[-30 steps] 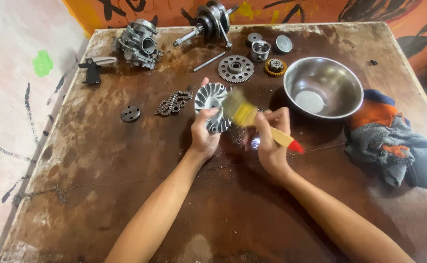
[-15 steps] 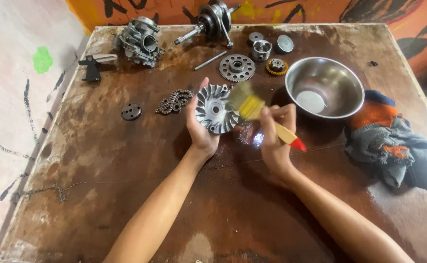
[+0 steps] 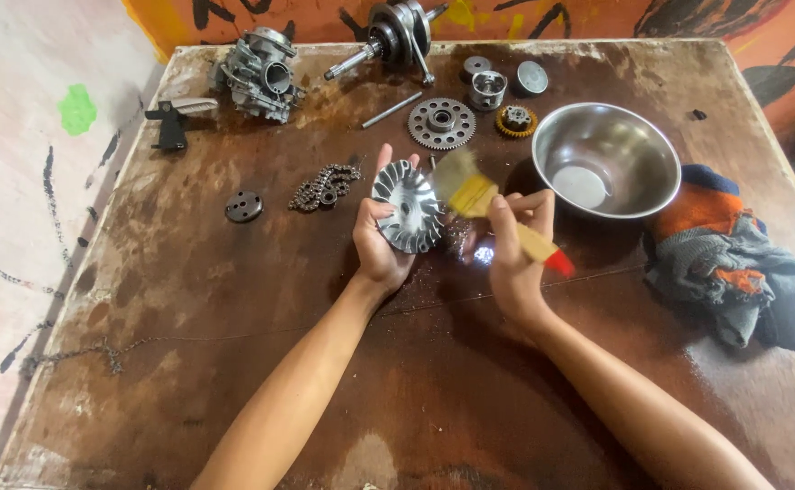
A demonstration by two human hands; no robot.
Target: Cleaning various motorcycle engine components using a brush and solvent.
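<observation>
My left hand point(image 3: 377, 243) holds a round finned metal disc point(image 3: 407, 207) tilted up above the brown table point(image 3: 189, 299). My right hand point(image 3: 515, 254) grips a paintbrush point(image 3: 493, 207) with a yellow handle and a red tip. Its bristles sit at the disc's right edge. A small shiny wet patch point(image 3: 484, 256) lies on the table between my hands.
A steel bowl point(image 3: 606, 159) stands to the right, with a heap of rags point(image 3: 733, 263) beside it. A chain point(image 3: 325, 186), a toothed gear point(image 3: 441, 122), a carburettor point(image 3: 257, 73), a crankshaft point(image 3: 397, 32) and several small parts lie along the far side.
The disc has turned in my left hand, and the brush has shifted across its right side. Both hands stay in about the same place.
</observation>
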